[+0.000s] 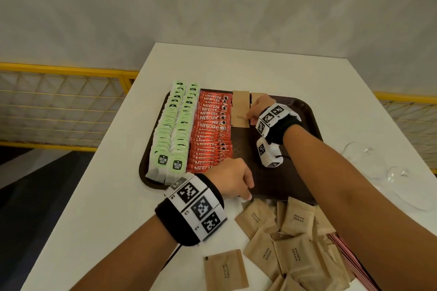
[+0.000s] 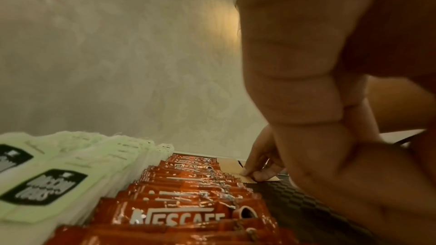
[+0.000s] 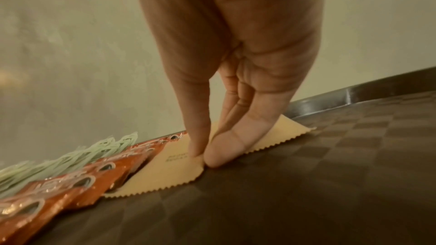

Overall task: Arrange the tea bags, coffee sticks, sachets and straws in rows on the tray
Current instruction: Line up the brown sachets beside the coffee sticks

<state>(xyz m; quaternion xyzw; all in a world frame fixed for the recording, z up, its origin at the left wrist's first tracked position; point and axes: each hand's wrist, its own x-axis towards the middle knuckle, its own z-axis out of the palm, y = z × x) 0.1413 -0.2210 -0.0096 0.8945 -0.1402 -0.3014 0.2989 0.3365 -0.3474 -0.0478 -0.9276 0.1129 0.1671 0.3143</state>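
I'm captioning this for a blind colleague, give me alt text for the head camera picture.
A right hand pinches a brown sugar sachet on a dark tray, beside rows of green tea bags and red coffee sticks. The left hand rests curled at the tray's near edge, by loose sachets on the white table.

wall: pale, mottled | table: white | railing: yellow mesh

A white desk stands against a pale patterned wall. Yellow mesh railings run along both of its sides. On the desk, off to the right, lie two clear wine glasses, tipped over.
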